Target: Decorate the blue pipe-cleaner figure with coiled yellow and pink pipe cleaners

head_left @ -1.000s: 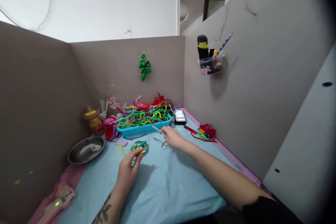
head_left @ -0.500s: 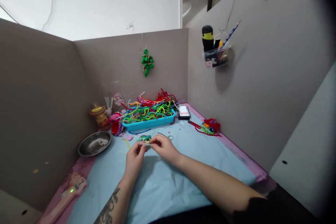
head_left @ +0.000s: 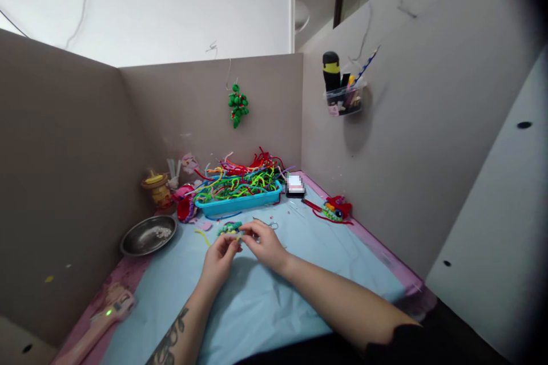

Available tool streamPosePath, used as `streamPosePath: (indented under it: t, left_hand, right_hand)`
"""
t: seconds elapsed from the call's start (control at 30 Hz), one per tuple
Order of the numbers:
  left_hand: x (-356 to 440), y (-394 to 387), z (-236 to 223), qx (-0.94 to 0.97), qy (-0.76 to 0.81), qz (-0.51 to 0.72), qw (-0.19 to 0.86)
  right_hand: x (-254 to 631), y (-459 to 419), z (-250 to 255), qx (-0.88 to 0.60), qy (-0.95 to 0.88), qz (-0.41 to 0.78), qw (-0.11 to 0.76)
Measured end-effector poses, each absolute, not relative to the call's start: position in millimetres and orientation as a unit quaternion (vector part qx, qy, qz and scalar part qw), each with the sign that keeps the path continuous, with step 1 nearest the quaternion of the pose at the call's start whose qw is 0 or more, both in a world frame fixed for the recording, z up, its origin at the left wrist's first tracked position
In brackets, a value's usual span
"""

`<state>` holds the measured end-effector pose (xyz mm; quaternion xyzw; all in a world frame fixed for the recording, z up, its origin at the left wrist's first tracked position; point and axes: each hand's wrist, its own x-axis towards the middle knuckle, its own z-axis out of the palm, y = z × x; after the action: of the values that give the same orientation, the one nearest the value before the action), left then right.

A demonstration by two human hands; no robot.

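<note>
My left hand (head_left: 218, 261) is closed, its thumb and fingers pinching a small pale piece (head_left: 234, 235) too small to make out clearly. Fingertip to fingertip with it, my right hand (head_left: 266, 245) is bent into a pinch at the other end of the same piece. Just behind the fingers lies a teal and yellow fuzzy pipe-cleaner piece (head_left: 229, 227), partly covered by the hands. A pair of scissors (head_left: 273, 225) rests behind my right hand, mostly hidden. To the left lies a short yellow pipe cleaner (head_left: 202, 236).
A blue tray (head_left: 240, 204) piled with coloured pipe cleaners stands at the back. Left of it are a metal bowl (head_left: 139, 244) with small white bits and a pink glue gun (head_left: 103, 324). A red-green pipe-cleaner figure (head_left: 336, 209) lies right. Grey partitions (head_left: 188, 102) enclose the table.
The view has shifted slightly, so the surroundings sit a little further left. The fingers of both hands have shifted slightly around the pale piece, and more of the teal bundle shows behind them.
</note>
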<state>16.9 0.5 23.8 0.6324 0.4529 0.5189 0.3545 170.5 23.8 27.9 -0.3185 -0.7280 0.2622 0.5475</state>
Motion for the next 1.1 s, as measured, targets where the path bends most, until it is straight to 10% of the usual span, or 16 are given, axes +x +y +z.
streamPosePath:
  t: [0.4, 0.7, 1.1]
  left_hand:
    - [15.1, 3.8, 18.6, 0.621, 0.432, 0.538, 0.371]
    - [19.9, 1.6, 21.1, 0.505, 0.438, 0.553, 0.497]
    - [16.3, 0.8, 29.8, 0.587, 0.483, 0.542, 0.360]
  right_hand:
    - [167.2, 23.5, 23.0, -0.282, -0.754, 0.249, 0.538]
    - [163.4, 24.9, 17.2, -0.306, -0.815, 0.015, 0.491]
    - [164.0, 18.1, 25.5, -0.261, -0.798, 0.176, 0.513]
